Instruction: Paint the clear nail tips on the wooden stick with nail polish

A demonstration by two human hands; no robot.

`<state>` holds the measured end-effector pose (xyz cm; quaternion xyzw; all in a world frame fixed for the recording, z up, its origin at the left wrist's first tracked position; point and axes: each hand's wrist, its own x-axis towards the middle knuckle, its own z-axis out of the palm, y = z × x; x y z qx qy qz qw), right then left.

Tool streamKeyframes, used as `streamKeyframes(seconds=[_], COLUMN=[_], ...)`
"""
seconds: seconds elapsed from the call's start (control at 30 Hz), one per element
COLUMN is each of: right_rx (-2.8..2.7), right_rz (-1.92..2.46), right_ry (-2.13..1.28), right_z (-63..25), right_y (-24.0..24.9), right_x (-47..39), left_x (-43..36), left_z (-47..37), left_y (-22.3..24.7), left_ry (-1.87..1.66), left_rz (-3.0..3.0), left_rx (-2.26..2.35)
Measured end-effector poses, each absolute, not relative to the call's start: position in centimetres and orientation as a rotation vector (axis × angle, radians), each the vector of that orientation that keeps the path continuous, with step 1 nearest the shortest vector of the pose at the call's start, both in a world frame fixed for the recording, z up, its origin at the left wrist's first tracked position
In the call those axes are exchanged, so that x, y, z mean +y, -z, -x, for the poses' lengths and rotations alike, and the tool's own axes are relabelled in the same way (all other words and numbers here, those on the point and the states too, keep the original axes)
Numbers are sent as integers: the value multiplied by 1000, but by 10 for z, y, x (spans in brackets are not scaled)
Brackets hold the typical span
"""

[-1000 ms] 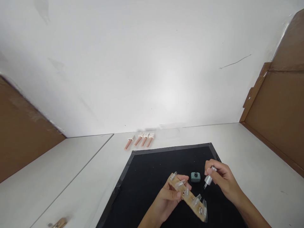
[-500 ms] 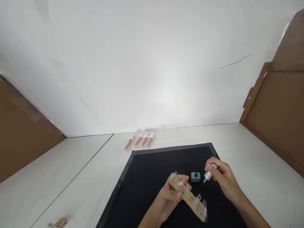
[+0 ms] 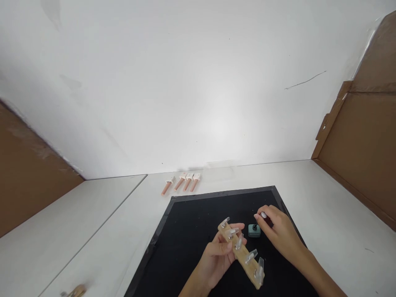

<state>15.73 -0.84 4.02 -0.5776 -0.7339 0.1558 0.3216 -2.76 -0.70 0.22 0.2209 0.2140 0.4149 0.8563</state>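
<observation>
well to the left of the black mat, a brown cardboard panel is cut off by the frame's edge. nearer, left of the mat's near end, a small wooden object is blurred and cropped at the bottom, so its form cannot be made out. just beyond the mat's far left corner, four pink-and-white pieces are laid in a row, their markings too small to be read.

above the mat's near half, a wooden strip is gripped by the left hand: the thumb is pressed along its left edge near the middle, and most of the other fingers are hidden behind it, with fingertips shown past its right edge. five clear tips are borne by the strip, its lower end well clear of the fingers.

on the mat, a green bottle is stood just beyond the strip. over the mat's right part, a silver-topped applicator is pinched by the right hand, beside the bottle; all but its pale end is covered by the fingers, and its brush cannot be seen. the mat's near edge is cut off.
</observation>
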Motion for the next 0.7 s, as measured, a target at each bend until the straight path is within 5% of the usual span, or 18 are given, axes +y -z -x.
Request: streamKeyframes(seconds=[0.7], right_rx=[-1933], right_rz=[1529], right_ry=[-476], right_z=[-159], right_y=[-44], right_x=[-9], left_x=[-6], left_z=[26], left_y=[-14], left_ry=[-925], left_rz=[-248], left_rx=[470])
